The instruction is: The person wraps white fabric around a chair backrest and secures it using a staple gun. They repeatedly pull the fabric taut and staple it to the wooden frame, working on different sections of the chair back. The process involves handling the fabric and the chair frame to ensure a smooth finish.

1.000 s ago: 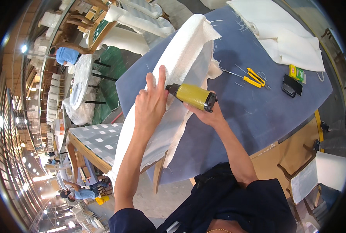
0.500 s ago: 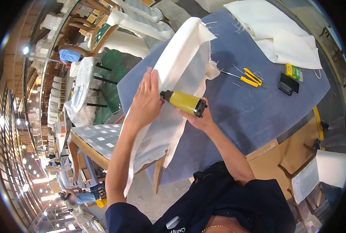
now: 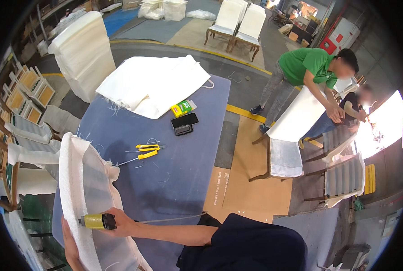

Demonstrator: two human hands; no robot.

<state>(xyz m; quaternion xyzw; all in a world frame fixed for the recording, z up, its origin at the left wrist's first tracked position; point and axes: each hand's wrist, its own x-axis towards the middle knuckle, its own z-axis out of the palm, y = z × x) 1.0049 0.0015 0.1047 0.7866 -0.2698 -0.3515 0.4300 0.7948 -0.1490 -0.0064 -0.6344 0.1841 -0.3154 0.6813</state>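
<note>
A chair back (image 3: 70, 180), covered in white fabric with grey sheer lining, lies at the left of a blue padded table (image 3: 183, 176). My right hand (image 3: 119, 224) is wrapped round a yellow staple gun (image 3: 94, 221) with black ends, its nose against the inner edge of the white border. Along the outer side of that border my left hand (image 3: 70, 244) lies with fingers stretched out, partly hidden by the fabric. Beyond them on the table are a yellow-handled screwdriver (image 3: 148, 155) and a yellow cutter (image 3: 148, 147), with loose threads around them.
White fabric (image 3: 147, 86), a yellow-green box (image 3: 182, 107), a phone (image 3: 185, 119) and a small black case (image 3: 183, 130) occupy the table's far part. A green-shirted person (image 3: 307, 67) bends over a white chair (image 3: 285, 158) at right. Cardboard (image 3: 255, 189) covers the floor beside the table.
My view has swung to the right, so both hands and the chair back now appear at the lower left. My right hand still grips the staple gun; my left remains beside the white border.
</note>
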